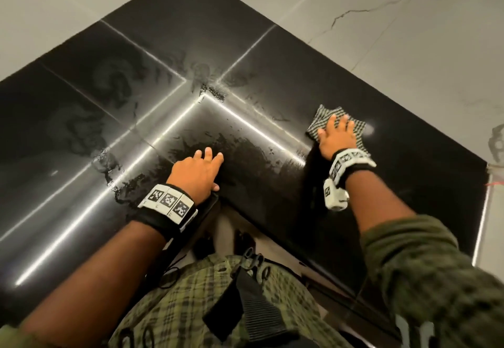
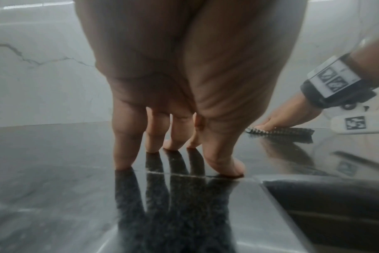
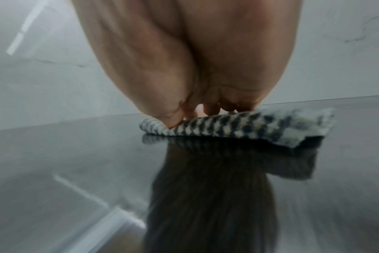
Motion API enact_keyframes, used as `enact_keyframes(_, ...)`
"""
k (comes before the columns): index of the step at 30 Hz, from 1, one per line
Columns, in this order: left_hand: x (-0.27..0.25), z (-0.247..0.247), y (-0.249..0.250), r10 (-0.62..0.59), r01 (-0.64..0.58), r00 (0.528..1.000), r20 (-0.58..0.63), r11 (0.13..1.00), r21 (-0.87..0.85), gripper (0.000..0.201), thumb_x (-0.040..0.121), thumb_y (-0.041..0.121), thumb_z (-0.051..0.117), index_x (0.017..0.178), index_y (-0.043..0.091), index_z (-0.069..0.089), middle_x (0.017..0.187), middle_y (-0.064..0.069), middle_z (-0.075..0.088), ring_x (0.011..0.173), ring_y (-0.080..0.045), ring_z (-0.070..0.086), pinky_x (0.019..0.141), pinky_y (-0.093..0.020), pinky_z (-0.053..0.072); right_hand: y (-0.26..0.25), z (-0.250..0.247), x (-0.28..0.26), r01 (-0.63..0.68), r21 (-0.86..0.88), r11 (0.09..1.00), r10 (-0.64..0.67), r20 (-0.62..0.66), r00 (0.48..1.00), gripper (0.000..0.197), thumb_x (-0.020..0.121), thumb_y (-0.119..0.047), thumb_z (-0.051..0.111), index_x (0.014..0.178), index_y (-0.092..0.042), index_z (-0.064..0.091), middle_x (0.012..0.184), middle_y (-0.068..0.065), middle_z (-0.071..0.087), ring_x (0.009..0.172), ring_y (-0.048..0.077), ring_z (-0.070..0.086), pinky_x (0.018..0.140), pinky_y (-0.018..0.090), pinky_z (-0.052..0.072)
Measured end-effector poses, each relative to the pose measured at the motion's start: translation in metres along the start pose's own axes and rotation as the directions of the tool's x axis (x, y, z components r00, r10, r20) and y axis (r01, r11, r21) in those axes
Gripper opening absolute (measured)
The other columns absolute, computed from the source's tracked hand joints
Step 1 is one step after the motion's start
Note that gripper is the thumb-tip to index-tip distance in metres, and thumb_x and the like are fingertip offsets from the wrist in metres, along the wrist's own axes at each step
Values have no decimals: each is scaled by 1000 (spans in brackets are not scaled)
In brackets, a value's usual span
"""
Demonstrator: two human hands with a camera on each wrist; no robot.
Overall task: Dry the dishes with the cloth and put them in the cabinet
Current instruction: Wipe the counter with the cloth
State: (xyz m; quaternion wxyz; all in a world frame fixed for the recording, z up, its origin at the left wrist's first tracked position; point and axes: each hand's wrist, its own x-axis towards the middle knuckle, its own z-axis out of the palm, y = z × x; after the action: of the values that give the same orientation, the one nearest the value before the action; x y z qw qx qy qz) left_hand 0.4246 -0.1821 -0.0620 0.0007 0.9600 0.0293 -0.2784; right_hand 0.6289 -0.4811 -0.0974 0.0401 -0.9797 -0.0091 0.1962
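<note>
Right hand (image 1: 336,136) flat on the dark-and-cream checked woven cloth (image 1: 321,119), fingers straight and spread, palm pressing it down onto the glossy black stone countertop (image 1: 272,55). No pinch, no curl round the fabric: the cloth lies wholly beneath the hand, folded into a flat pad, its far corners poking out past the fingertips and its near edge tucked under the heel of the palm. From the right wrist view, the cloth (image 3: 238,126) sits thin against the surface, sticking out more to one side of the right hand (image 3: 184,59), with its reflection just below in the polish.

Over to the left hand (image 1: 197,173): it holds nothing, planted on the bare counter near the front edge, well apart from the cloth. The left wrist view shows the left hand (image 2: 173,68) propped on the tips of its fingers (image 2: 124,154), thumb down too, each mirrored in the countertop (image 2: 54,171). In the same view, off to the side, the right hand (image 2: 288,118) lies low over the cloth (image 2: 277,131).

Wet streaks and smears (image 1: 240,140) shine on the black stone between the two hands and up toward the corner. Pale marble-veined wall tiles (image 1: 409,33) behind the counter. Both wrists carry black bands with white coded marker blocks (image 1: 167,200).
</note>
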Motion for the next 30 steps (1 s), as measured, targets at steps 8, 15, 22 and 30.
enact_keyframes(8,-5,-7,-1,-27,29,999,26,998,-58,80,99,42,60,161,31,10,170,-8,9,144,-37,40,103,-49,46,-23,-7,-5,-53,-6,999,54,42,998,66,107,-41,26,162,-16,0,168,18,-9,154,43,-1,125,54,7)
enact_keyframes(15,-1,-4,-7,-43,46,999,24,991,-125,83,95,46,65,160,37,13,169,-3,15,136,-38,49,101,-49,47,-104,40,-154,342,-111,933,-321,171,932,76,100,-22,44,161,-9,3,167,23,0,153,46,8,122,51,24)
enact_keyframes(22,1,6,-10,-56,54,998,-8,984,-171,86,93,51,65,159,42,11,170,0,15,134,-36,53,102,-49,48,-119,62,-193,501,-183,846,-469,194,862,68,107,-29,41,163,-18,3,169,15,3,155,41,5,116,51,37)
enact_keyframes(30,-6,5,-10,-92,90,996,1,971,-221,86,95,48,63,159,46,6,171,4,8,138,-37,49,104,-49,47,-86,9,-57,271,-168,948,-256,105,961,61,109,-42,26,163,-24,4,170,10,1,156,37,7,119,57,24)
